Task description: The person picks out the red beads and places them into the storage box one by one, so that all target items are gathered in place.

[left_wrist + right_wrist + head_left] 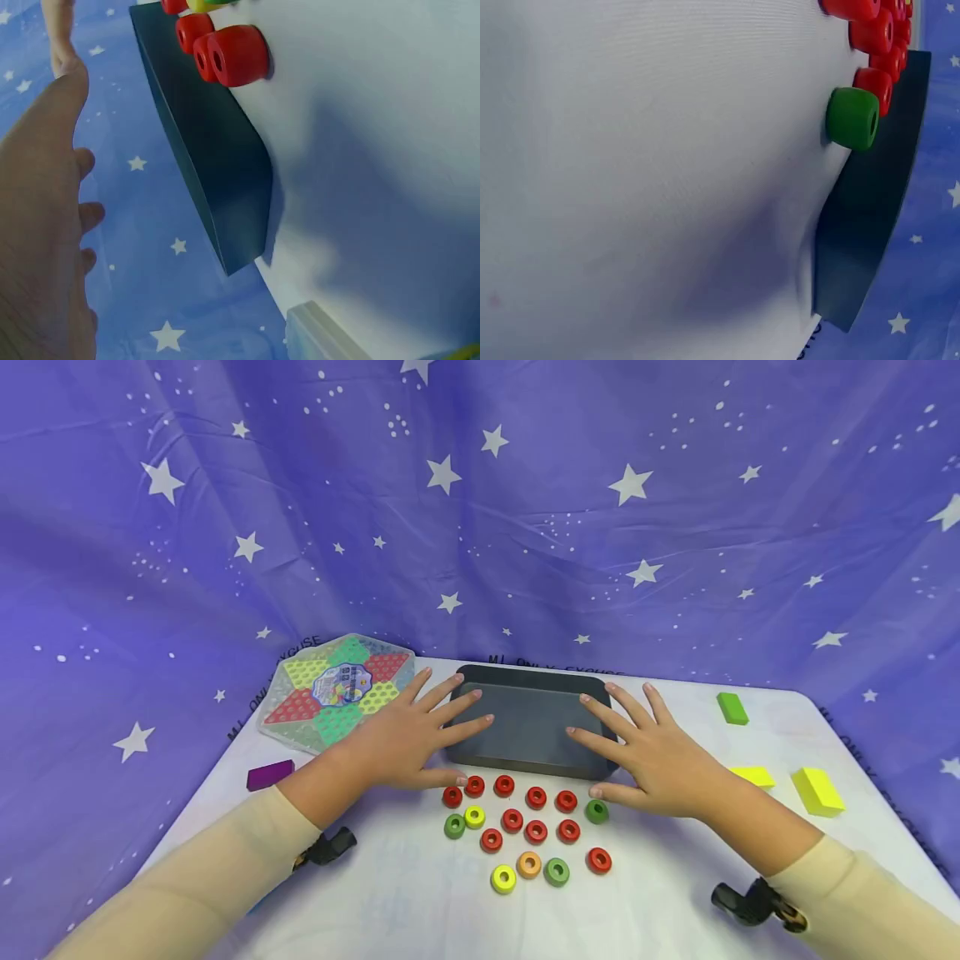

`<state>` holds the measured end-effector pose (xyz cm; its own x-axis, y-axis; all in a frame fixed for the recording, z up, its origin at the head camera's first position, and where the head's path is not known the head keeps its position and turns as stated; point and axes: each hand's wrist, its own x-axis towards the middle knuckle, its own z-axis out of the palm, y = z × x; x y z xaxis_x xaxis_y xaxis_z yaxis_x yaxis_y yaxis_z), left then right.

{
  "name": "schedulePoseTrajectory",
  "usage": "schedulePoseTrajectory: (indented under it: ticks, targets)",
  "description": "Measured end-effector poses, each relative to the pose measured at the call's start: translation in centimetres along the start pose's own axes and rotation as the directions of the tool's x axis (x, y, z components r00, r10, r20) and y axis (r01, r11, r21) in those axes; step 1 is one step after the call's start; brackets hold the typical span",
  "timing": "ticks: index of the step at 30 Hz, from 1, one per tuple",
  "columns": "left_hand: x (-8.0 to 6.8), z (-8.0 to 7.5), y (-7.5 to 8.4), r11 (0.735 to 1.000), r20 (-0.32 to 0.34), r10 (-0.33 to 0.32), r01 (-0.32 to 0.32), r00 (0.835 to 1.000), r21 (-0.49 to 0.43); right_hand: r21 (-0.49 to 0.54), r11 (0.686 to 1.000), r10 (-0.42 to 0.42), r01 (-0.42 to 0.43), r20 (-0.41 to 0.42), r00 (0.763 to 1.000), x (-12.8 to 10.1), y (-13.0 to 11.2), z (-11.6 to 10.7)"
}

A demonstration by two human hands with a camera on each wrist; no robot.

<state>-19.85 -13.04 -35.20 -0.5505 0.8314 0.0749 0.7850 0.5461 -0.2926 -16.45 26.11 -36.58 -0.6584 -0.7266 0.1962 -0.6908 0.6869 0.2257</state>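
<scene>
Rings: a loose cluster of small wooden rings lies on the white table, nearest the front edge of all the things; most are red, with a few green, yellow and one orange. A green ring sits just beside the right thumb.
Left hand: the left hand lies flat, fingers straight and spread apart, fingertips resting on the left end of the dark tray; its thumb lies along the tray's near edge, close to a red ring.
Right hand: the right hand lies flat the same way, fingers straight and spread, fingertips on the tray's right end.
Tray: dark grey, rectangular with rounded corners, just behind the rings, toward the middle of the table's far edge.
Left side: a purple block near the left edge; behind it, at the far left corner, a hexagonal game board in clear plastic.
Right side: two yellow blocks near the right edge, a green block farther back.
Backdrop: a blue starred cloth behind the table.
</scene>
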Motion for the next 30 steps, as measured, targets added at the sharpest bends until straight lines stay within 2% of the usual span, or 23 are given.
schedulePoseTrajectory:
  ticks: [2, 4, 6, 7, 9, 11, 12, 14, 16, 18, 21, 23, 25, 27, 30]
  targets:
    - [0.1, 0.1, 0.1, 0.999, -0.002, -0.026, 0.026, 1.0, -0.032, 0.012, 1.0, 0.013, -0.013, -0.005, 1.0, 0.0, -0.1, 0.0]
    - [0.4, 0.4, 0.0, 0.99, 0.024, -0.081, 0.083, 0.996, -0.114, 0.054, 0.997, 0.059, -0.059, -0.01, 0.998, -0.2, -0.3, -0.2]
    - [1.0, 0.8, -0.2, 0.954, 0.073, -0.158, 0.171, 0.985, -0.245, 0.128, 0.983, 0.137, -0.135, -0.009, 0.991, -0.5, -0.7, -0.4]
    - [1.3, 1.1, -0.4, 0.921, 0.097, -0.198, 0.219, 0.975, -0.324, 0.175, 0.969, 0.177, -0.174, -0.003, 0.984, -0.7, -1.0, -0.5]
    - [2.1, 1.7, -0.9, 0.821, 0.157, -0.283, 0.323, 0.946, -0.47, 0.261, 0.933, 0.252, -0.248, 0.019, 0.968, -1.1, -1.5, -0.8]
    - [2.8, 2.4, -1.6, 0.699, 0.202, -0.355, 0.403, 0.913, -0.591, 0.317, 0.898, 0.303, -0.303, 0.054, 0.952, -1.4, -2.1, -1.0]
    - [3.1, 2.7, -2.0, 0.637, 0.223, -0.387, 0.434, 0.895, -0.637, 0.335, 0.886, 0.316, -0.322, 0.075, 0.946, -1.6, -2.3, -1.1]
    - [3.8, 3.4, -2.8, 0.531, 0.264, -0.436, 0.482, 0.861, -0.697, 0.349, 0.869, 0.331, -0.351, 0.119, 0.936, -1.9, -2.8, -1.1]
    - [4.3, 4.0, -3.4, 0.429, 0.306, -0.456, 0.507, 0.836, -0.747, 0.367, 0.855, 0.334, -0.366, 0.15, 0.931, -2.3, -3.5, -0.9]
    - [4.7, 4.6, -3.9, 0.34, 0.342, -0.463, 0.52, 0.818, -0.784, 0.389, 0.847, 0.321, -0.362, 0.17, 0.932, -2.9, -4.2, -0.6]
    - [5.2, 5.3, -4.3, 0.238, 0.37, -0.459, 0.513, 0.808, -0.825, 0.432, 0.842, 0.278, -0.323, 0.166, 0.946, -3.8, -5.5, 0.0]
    - [5.4, 5.6, -4.3, 0.213, 0.373, -0.461, 0.508, 0.805, -0.834, 0.442, 0.849, 0.242, -0.289, 0.16, 0.957, -4.3, -6.4, 0.3]
    - [5.5, 5.9, -4.2, 0.204, 0.371, -0.461, 0.504, 0.806, -0.84, 0.45, 0.852, 0.213, -0.267, 0.169, 0.962, -4.8, -7.1, 0.6]
    - [5.5, 6.1, -4.1, 0.201, 0.37, -0.46, 0.501, 0.807, -0.842, 0.447, 0.859, 0.186, -0.25, 0.183, 0.965, -5.1, -7.7, 0.9]
    - [5.5, 6.4, -4.1, 0.212, 0.355, -0.457, 0.487, 0.816, -0.847, 0.434, 0.872, 0.158, -0.227, 0.19, 0.969, -5.4, -8.3, 1.2]
